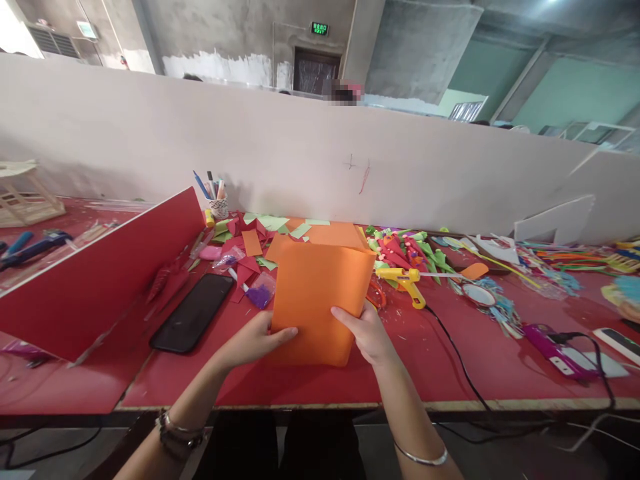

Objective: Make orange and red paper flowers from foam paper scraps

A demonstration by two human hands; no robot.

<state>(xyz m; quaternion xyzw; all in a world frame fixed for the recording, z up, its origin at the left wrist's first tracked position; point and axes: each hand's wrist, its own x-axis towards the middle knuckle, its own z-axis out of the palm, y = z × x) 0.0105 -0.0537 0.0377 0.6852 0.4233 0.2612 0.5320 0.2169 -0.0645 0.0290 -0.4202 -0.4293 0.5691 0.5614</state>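
Left hand (265, 337) and right hand (369, 333), each closed on one side of a rectangular piece of orange paper (317, 287): the thumbs lie flat on the near face, the other fingers mostly hidden at the side edges and behind. The orange paper stands tilted between the hands, over the front middle of the red tabletop (415, 373); whether it is one sheet or several cannot be told. Directly beyond it lies a second orange sheet (333, 232), partly covered. To the left of the paper are a small bag of purple material (260, 293), paper scraps (253, 243) in red, green and orange, and a black phone (193, 313). To the right, a yellow glue gun (407, 280) rests near a heap of folded red and green pieces (400, 250). Farther out: a red panel (115, 280) on edge at left, a patterned cup (219, 208) of pens by the pale partition (280, 153), and a purple power strip (557, 353) at far right.
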